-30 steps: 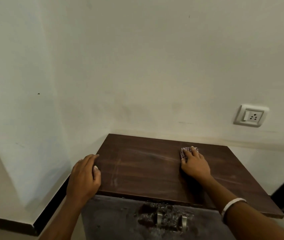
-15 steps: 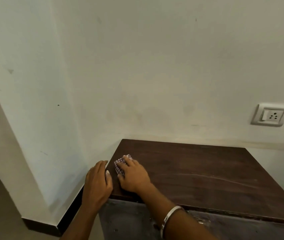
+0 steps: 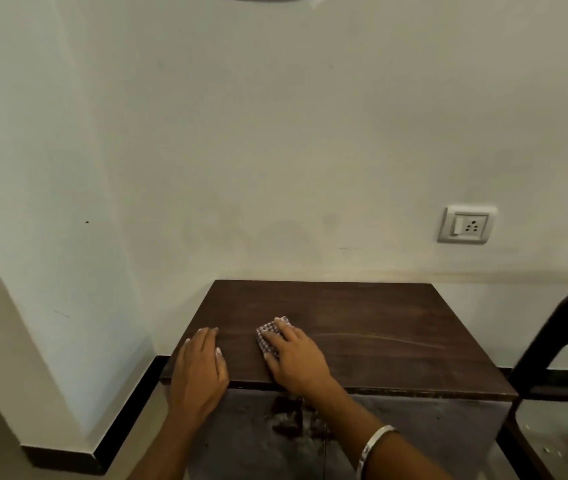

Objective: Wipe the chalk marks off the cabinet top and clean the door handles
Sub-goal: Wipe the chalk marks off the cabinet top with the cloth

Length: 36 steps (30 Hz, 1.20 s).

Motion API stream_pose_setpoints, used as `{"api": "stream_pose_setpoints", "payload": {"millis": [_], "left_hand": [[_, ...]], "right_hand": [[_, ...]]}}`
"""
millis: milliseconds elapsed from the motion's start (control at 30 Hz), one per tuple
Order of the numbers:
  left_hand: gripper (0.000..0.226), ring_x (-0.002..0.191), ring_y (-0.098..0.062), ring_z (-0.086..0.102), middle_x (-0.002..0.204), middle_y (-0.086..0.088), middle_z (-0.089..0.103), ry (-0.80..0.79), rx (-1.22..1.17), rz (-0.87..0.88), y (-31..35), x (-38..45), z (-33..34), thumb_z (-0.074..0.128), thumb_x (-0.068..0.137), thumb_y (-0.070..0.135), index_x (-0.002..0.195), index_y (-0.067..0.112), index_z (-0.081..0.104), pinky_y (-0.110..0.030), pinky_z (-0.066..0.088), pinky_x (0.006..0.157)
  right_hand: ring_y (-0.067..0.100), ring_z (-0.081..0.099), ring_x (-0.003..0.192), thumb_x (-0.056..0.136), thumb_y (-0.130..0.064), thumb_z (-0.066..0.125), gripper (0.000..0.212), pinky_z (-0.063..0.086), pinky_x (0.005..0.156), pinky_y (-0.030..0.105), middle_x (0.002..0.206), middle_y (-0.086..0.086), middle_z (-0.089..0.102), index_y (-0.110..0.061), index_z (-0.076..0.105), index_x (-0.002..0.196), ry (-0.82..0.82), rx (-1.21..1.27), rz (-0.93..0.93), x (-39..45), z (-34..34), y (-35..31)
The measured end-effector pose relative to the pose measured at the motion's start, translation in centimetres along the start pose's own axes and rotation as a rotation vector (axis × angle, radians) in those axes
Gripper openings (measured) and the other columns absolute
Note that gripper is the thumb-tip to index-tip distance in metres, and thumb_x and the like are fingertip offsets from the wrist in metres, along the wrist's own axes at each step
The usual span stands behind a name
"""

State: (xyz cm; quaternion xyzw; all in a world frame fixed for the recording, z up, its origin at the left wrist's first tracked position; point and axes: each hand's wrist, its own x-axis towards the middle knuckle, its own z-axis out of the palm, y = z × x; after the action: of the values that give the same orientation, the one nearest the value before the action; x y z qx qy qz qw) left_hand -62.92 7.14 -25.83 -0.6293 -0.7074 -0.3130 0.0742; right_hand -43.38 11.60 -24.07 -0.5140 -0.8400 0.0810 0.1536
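Observation:
A dark brown wooden cabinet top [image 3: 379,327] stands against the wall. A faint pale chalk line [image 3: 379,337] runs across it to the right of my hands. My right hand [image 3: 296,358] presses a small checkered cloth [image 3: 268,337] flat onto the top near the front edge. My left hand [image 3: 199,368] lies flat on the front left corner of the top, fingers together, holding nothing. The grey cabinet front [image 3: 414,431] shows worn dark patches below my right wrist. The door handles are hidden behind my right forearm.
A white wall with a socket and switch plate [image 3: 467,225] rises behind the cabinet. A dark plastic stool [image 3: 566,368] stands close at the right. A wall corner with black skirting [image 3: 130,403] is at the left.
My right hand slid the cloth from mid-top to the left corner beside my left hand, then a little back to the right. The view shifted and the stool came into sight.

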Motion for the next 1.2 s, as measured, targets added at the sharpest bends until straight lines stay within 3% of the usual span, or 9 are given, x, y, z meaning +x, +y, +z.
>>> {"api": "stream_pose_setpoints", "payload": {"millis": [300,533,667,900,1200], "left_hand": [[0.054,0.122,-0.028,0.054,0.127,-0.013,0.061,-0.065,-0.033,0.099,5.8,-1.5,2.1,0.027,0.091,0.030,0.126,0.003,0.058,-0.042,0.034,0.110],[0.060,0.127,-0.025,0.050,0.132,-0.012,0.057,-0.102,-0.085,0.144,9.5,-2.2,2.7,0.021,0.091,0.033,0.130,0.004,0.055,-0.040,0.029,0.114],[0.052,0.129,-0.025,0.047,0.134,-0.012,0.056,-0.135,-0.107,0.132,10.6,-2.6,2.7,0.031,0.091,0.028,0.132,0.004,0.053,-0.039,0.026,0.115],[0.055,0.133,-0.023,0.044,0.138,-0.011,0.052,-0.159,-0.109,0.115,10.8,-3.3,2.4,0.028,0.091,0.030,0.136,0.006,0.049,-0.036,0.021,0.117],[0.049,0.133,-0.025,0.042,0.139,-0.012,0.051,-0.145,-0.129,0.073,8.7,-3.6,0.7,0.033,0.095,0.026,0.136,0.005,0.048,-0.037,0.021,0.117]], "right_hand": [[0.023,0.023,0.146,0.099,-0.049,0.036,0.056,0.028,0.116,0.039,0.163,-0.001,0.014,-0.032,0.028,0.151,0.064,-0.119,0.362,-7.2,-5.9,14.4],[0.025,0.021,0.147,0.100,-0.046,0.038,0.055,0.027,0.117,0.039,0.162,0.001,0.017,-0.031,0.029,0.151,0.118,-0.129,0.545,-12.2,-8.7,19.3],[0.027,0.025,0.145,0.098,-0.047,0.040,0.057,0.024,0.118,0.038,0.162,0.003,0.018,-0.029,0.030,0.151,0.134,-0.118,0.597,-13.5,-9.1,19.6],[0.028,0.018,0.147,0.095,-0.051,0.042,0.064,0.024,0.118,0.040,0.163,0.002,0.013,-0.027,0.028,0.152,0.106,-0.113,0.623,-13.6,-8.6,17.2],[0.027,0.011,0.149,0.092,-0.062,0.044,0.075,0.018,0.120,0.045,0.164,-0.001,0.004,-0.029,0.020,0.154,-0.031,-0.030,0.422,-10.8,-6.2,9.8]]}}
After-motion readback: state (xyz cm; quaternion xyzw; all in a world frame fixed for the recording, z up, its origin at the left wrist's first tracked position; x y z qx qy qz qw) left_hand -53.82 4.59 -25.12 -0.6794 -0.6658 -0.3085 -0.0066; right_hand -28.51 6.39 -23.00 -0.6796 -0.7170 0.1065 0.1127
